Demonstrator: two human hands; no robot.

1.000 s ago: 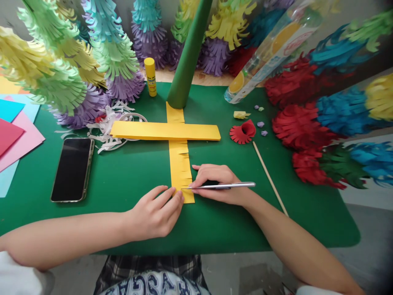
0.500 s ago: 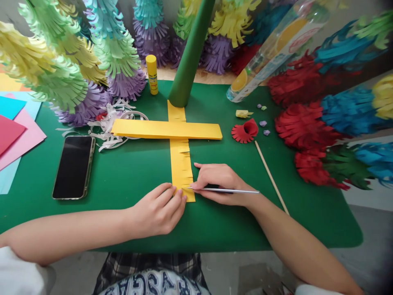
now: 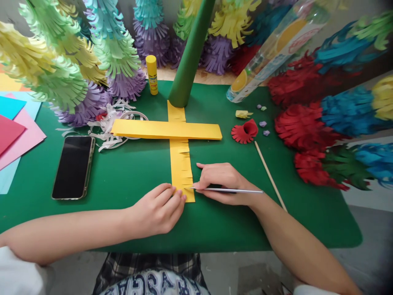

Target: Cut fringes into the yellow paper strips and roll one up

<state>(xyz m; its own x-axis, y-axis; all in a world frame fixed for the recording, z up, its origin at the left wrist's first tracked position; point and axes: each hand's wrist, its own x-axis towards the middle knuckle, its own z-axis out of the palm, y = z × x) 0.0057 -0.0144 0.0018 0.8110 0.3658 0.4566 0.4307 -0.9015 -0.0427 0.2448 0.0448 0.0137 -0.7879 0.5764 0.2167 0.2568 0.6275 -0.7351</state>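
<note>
A yellow paper strip runs toward me over the green table, with short slits along its right edge. My left hand is closed, fingertips pinching and pressing the strip's near left side. In my right hand is a slim silver craft knife, its fine tip at the strip's right edge near the bottom. Across the upper part of this strip lies a folded yellow paper strip. The foot of a green paper cone rests at the strip's far end.
A phone and white paper shreds lie left. A glue stick stands behind. To the right are a red fringed paper piece, a wooden stick and a plastic tube. Fringed paper cones line the back.
My right hand has drawn slightly to the right with the craft knife, its tip moving toward the strip's edge. My left hand stays almost in place.
</note>
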